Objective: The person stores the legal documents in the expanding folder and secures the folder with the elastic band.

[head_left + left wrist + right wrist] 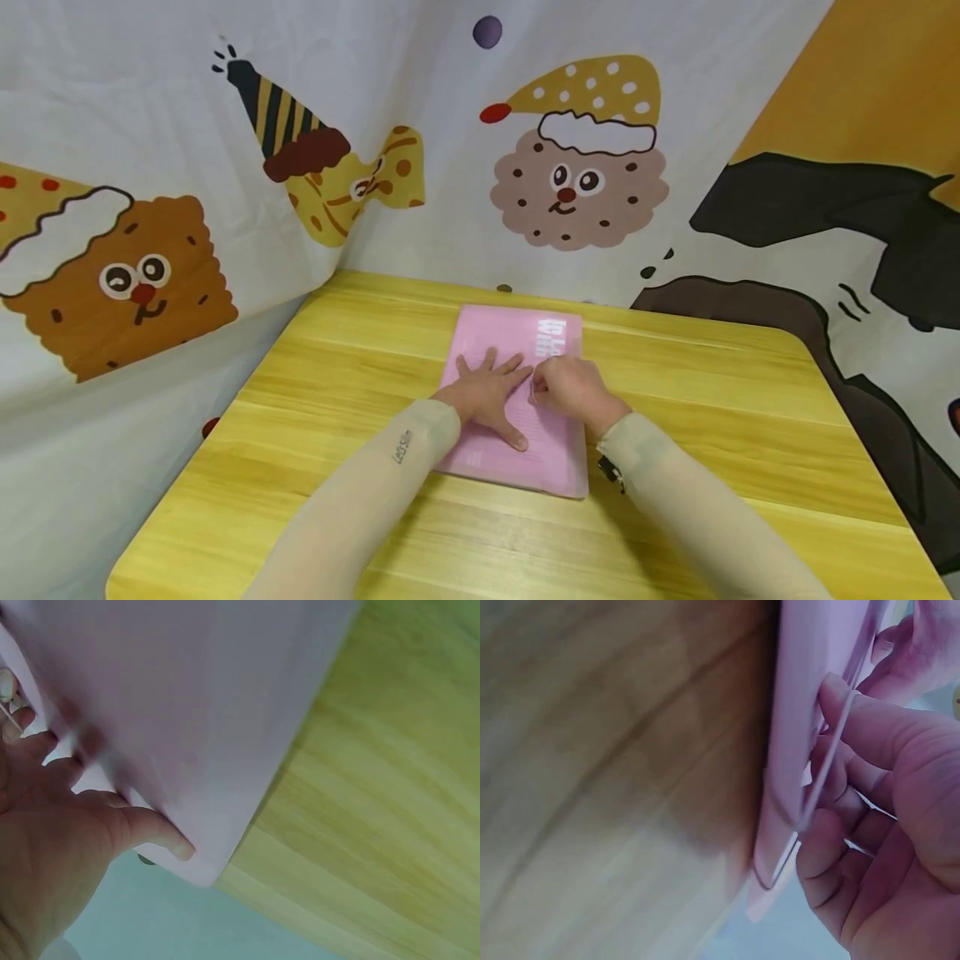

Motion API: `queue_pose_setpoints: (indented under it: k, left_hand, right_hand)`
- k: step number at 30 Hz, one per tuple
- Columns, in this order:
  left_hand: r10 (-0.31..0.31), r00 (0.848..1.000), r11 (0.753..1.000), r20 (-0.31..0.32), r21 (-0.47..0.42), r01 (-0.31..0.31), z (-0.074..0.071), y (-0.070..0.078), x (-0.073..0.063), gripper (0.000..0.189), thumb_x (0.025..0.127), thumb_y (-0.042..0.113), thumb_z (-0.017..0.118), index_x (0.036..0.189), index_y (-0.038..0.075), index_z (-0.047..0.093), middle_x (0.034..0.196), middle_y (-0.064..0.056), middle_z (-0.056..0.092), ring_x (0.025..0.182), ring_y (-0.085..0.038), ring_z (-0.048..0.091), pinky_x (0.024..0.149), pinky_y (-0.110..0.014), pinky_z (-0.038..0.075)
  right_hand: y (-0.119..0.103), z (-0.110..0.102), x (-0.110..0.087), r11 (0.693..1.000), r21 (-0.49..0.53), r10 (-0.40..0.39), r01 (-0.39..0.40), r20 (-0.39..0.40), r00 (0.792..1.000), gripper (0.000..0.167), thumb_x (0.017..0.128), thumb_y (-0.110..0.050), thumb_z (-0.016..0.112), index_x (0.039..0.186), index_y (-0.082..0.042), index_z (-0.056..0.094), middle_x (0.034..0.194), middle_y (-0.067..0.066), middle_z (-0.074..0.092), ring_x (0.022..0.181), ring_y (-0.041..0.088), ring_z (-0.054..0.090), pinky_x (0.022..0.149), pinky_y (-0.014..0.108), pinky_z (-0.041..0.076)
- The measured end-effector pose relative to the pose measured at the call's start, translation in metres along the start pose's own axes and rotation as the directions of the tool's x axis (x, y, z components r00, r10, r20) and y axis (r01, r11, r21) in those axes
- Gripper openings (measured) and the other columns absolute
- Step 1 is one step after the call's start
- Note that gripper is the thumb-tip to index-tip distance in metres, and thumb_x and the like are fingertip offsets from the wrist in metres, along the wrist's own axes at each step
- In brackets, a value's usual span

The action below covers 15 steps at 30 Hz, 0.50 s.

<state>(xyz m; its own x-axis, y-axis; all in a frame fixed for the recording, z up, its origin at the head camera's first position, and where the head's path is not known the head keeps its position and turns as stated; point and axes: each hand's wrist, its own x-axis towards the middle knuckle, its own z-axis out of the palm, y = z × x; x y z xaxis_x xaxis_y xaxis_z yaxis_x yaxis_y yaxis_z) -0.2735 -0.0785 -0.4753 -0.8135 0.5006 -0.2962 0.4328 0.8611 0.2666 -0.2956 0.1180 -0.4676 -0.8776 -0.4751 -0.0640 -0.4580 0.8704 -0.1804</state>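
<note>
A flat pink item (pixel 555 467), like a book or folder, lies on the table with white lettering near its far right corner. Spread wide, my left hand (pixel 483 396) presses on its upper face. In the left wrist view the left thumb rests near a corner of the pink cover (pixel 202 712). My right hand (pixel 573 387) is over the right part of the item, fingers curled. A thin pale cord (pixel 832 757) runs across the right thumb in the right wrist view, held between thumb and fingers. The cord seems to reach the item's edge; where it ends is unclear.
The wooden table (pixel 337 375) has rounded far corners. Behind and left of it hangs a white cloth (pixel 420 58) printed with cartoon biscuits in party hats. A dark object (pixel 611 472) sits at the right wrist.
</note>
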Motion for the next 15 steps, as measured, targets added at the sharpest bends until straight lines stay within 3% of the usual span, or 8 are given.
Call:
queue_pose_setpoints:
  k: [3, 8, 12, 15]
  left_hand:
    - [0.002, 1.000, 1.000, -0.001, -0.007, -0.002, 0.000, 0.000, 0.000, 0.135, 0.067, 0.078, 0.087, 0.173, 0.030, 0.017, 0.183, 0.002, 0.004, 0.166, -0.047, 0.001, 0.119, -0.088, 0.006]
    - [0.001, 1.000, 1.000, -0.005, -0.006, -0.001, 0.001, -0.001, 0.000, 0.135, 0.068, 0.077, 0.087, 0.173, 0.030, 0.017, 0.183, 0.003, 0.005, 0.166, -0.046, 0.001, 0.119, -0.087, 0.007]
    - [0.002, 1.000, 1.000, -0.009, 0.001, -0.002, 0.002, -0.001, 0.001, 0.135, 0.067, 0.078, 0.087, 0.173, 0.031, 0.017, 0.183, 0.003, 0.004, 0.166, -0.046, 0.001, 0.119, -0.088, 0.007]
    - [0.003, 1.000, 1.000, -0.013, 0.000, -0.003, 0.003, -0.002, 0.001, 0.136, 0.067, 0.078, 0.087, 0.173, 0.034, 0.014, 0.182, 0.004, 0.004, 0.166, -0.046, 0.002, 0.118, -0.088, 0.006]
  right_hand:
    - [-0.003, -0.004, 0.001, 0.999, -0.042, 0.007, -0.006, 0.009, 1.000, 0.005, 0.087, -0.021, 0.083, 0.083, -0.019, 0.080, 0.089, -0.002, 0.076, 0.081, 0.017, 0.066, 0.073, 0.044, 0.058]
    - [-0.007, -0.009, 0.003, 0.997, -0.080, 0.006, -0.004, 0.026, 1.000, 0.011, 0.085, -0.010, 0.076, 0.076, -0.017, 0.077, 0.087, 0.001, 0.075, 0.075, 0.017, 0.061, 0.069, 0.040, 0.057]
    - [-0.013, -0.012, 0.005, 0.991, -0.133, 0.009, -0.003, 0.051, 0.999, 0.009, 0.088, -0.009, 0.074, 0.079, -0.011, 0.077, 0.089, 0.006, 0.078, 0.078, 0.022, 0.068, 0.075, 0.044, 0.061]
    - [-0.019, -0.014, 0.007, 0.982, -0.191, 0.013, 0.001, 0.071, 0.997, 0.008, 0.093, -0.006, 0.070, 0.091, -0.005, 0.077, 0.093, 0.013, 0.079, 0.086, 0.030, 0.074, 0.080, 0.049, 0.063]
